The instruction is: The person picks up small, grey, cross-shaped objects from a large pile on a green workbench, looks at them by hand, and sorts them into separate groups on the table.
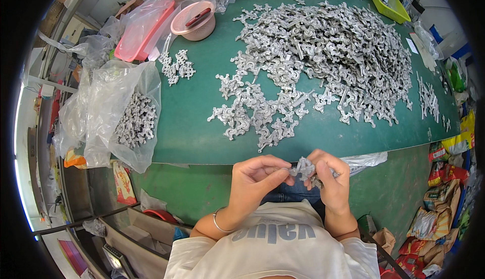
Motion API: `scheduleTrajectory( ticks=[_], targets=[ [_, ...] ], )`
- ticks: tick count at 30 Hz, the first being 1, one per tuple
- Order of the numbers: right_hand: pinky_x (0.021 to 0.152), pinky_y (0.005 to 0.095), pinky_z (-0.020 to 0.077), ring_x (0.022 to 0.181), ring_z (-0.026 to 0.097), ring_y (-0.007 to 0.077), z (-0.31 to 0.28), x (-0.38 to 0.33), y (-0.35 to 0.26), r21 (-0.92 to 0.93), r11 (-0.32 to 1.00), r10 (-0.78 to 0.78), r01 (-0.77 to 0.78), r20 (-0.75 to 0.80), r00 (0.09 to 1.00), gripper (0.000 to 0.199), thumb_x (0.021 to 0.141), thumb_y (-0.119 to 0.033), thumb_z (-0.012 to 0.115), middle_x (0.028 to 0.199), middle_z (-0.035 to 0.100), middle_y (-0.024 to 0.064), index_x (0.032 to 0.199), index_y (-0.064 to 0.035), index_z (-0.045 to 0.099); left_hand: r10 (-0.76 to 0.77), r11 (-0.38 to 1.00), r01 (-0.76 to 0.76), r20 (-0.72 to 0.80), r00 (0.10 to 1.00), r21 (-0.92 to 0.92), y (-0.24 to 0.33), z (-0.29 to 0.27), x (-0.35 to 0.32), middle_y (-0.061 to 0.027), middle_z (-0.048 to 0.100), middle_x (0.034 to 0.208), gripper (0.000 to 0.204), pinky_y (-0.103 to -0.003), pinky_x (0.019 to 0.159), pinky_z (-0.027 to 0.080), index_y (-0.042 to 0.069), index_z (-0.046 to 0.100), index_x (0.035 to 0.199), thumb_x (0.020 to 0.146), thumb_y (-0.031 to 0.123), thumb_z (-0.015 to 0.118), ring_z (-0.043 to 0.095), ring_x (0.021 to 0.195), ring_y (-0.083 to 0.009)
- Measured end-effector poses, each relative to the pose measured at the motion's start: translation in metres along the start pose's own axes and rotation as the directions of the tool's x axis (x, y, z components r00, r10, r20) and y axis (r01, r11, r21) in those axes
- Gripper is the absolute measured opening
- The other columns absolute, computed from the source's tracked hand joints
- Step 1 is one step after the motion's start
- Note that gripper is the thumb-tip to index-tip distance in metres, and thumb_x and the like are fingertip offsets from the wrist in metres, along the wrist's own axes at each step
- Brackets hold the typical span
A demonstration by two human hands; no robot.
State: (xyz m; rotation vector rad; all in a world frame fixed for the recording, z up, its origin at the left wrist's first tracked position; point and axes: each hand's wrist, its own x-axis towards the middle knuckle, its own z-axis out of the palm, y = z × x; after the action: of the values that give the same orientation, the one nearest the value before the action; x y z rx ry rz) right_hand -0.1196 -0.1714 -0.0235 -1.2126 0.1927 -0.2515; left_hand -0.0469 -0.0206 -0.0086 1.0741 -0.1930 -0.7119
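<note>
Just off the table's near edge, my two hands meet in front of my shirt. My right hand [331,178] is closed round several small grey metal castings [304,168], which stick out between the hands. With thumb and fingers pinched, my left hand [262,175] grips the left end of one casting. Beyond my hands, a loose spread of the same castings [262,107] lies on the green table [197,132]. It runs into a large heap of castings [348,52] farther back and to the right.
At left, a clear plastic bag [101,112] holds more castings, near a small group of castings [177,67]. Behind stand a pink basket [194,31] with a red-handled tool and a pink tray [146,31]. A yellow-green basket [389,6] sits far right; narrow metal pieces [428,97] lie below it.
</note>
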Motion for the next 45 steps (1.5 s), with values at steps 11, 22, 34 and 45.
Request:
scheduleTrajectory(
  ticks=[11, 22, 34, 45],
  targets=[
    [0.048, 0.0209, 0.0387, 0.057, 0.051, 0.0103, -0.004, 0.004, 0.000, -0.147, 0.975, -0.174, 0.167, -0.035, 0.984, 0.020, 0.086, -0.008, 0.049, 0.072, 0.054, 0.0089, 0.072, 0.0050, 0.054, -0.084, 0.987, 0.098, 0.106, 0.991, -0.130, 0.000, -0.001, 0.002, -0.0136, 0.058, 0.092, 0.013, -0.027, 0.073, 0.051, -0.008, 0.060, 0.090, 0.078, -0.008, 0.054, 0.060, 0.079, -0.0182],
    [0.045, 0.0217, 0.0365, 0.052, 0.049, 0.0108, -0.012, -0.001, -0.016, 0.052, 0.989, -0.135, 0.137, -0.038, 0.990, 0.021, 0.083, -0.006, 0.045, 0.072, 0.055, 0.0110, 0.086, 0.0079, 0.061, 0.449, 0.659, -0.580, 0.369, 0.814, 0.478, 0.004, 0.027, 0.000, -0.0113, 0.057, 0.091, 0.026, -0.024, 0.063, 0.051, -0.002, 0.063, 0.086, 0.062, -0.006, 0.072, 0.059, 0.077, -0.0177],
    [0.045, 0.0210, 0.0367, 0.052, 0.048, 0.0108, -0.010, -0.003, -0.019, 0.131, 0.982, -0.134, 0.139, -0.043, 0.990, 0.022, 0.084, -0.008, 0.046, 0.073, 0.053, 0.0110, 0.086, 0.0084, 0.060, 0.507, 0.596, -0.666, 0.434, 0.745, 0.448, 0.008, 0.031, 0.002, -0.0125, 0.057, 0.091, 0.028, -0.026, 0.063, 0.052, -0.002, 0.061, 0.089, 0.063, -0.007, 0.071, 0.060, 0.076, -0.0192],
    [0.046, 0.0211, 0.0356, 0.052, 0.048, 0.0103, -0.005, -0.003, -0.023, 0.068, 0.987, -0.141, 0.144, -0.056, 0.988, 0.022, 0.085, -0.009, 0.047, 0.070, 0.053, 0.0097, 0.087, 0.0079, 0.061, 0.490, 0.669, -0.616, 0.375, 0.787, 0.416, 0.006, 0.027, 0.001, -0.0120, 0.059, 0.088, 0.031, -0.027, 0.065, 0.050, -0.001, 0.061, 0.090, 0.061, -0.006, 0.073, 0.059, 0.077, -0.0200]
  ],
)
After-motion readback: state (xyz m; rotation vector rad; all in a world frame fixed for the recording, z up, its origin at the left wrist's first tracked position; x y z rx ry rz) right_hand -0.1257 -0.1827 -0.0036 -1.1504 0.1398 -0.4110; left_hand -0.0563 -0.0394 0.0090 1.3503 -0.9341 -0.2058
